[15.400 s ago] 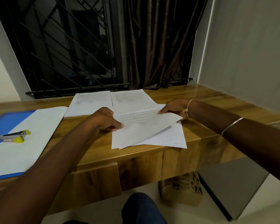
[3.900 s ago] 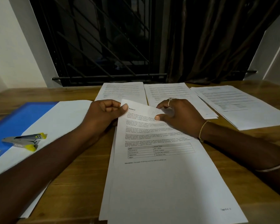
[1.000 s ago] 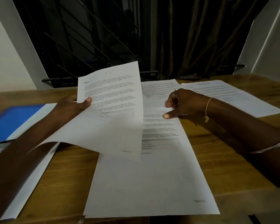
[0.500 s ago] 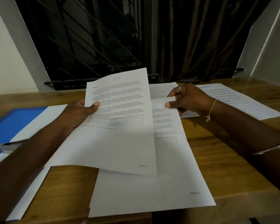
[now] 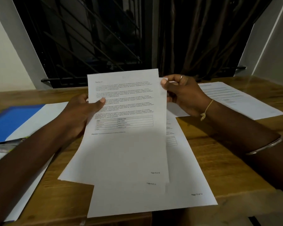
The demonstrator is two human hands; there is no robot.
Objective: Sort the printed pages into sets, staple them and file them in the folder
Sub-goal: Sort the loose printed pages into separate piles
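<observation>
My left hand (image 5: 82, 115) grips the left edge of a printed page (image 5: 126, 144) and holds it raised and tilted over the desk. At that page's top right corner my right hand (image 5: 181, 93) pinches a second sheet that sits just behind it. Flat beneath them lies another page (image 5: 178, 199), its near edge hanging over the desk front. One more printed set (image 5: 238, 98) rests to the right. The open blue folder (image 5: 15, 118) with a white sheet (image 5: 44, 115) on it lies at the left. The stapler (image 5: 8, 143) sits on it, partly hidden by my left forearm.
The wooden desk (image 5: 227, 160) ends at a near edge close to my body. A barred window (image 5: 88, 38) and a dark curtain (image 5: 194, 35) stand behind it. A wall (image 5: 274, 51) closes the right side.
My left hand has carried the raised page to the right, over the middle stack. My right hand has lifted off the desk and now pinches a sheet at that page's top right corner.
</observation>
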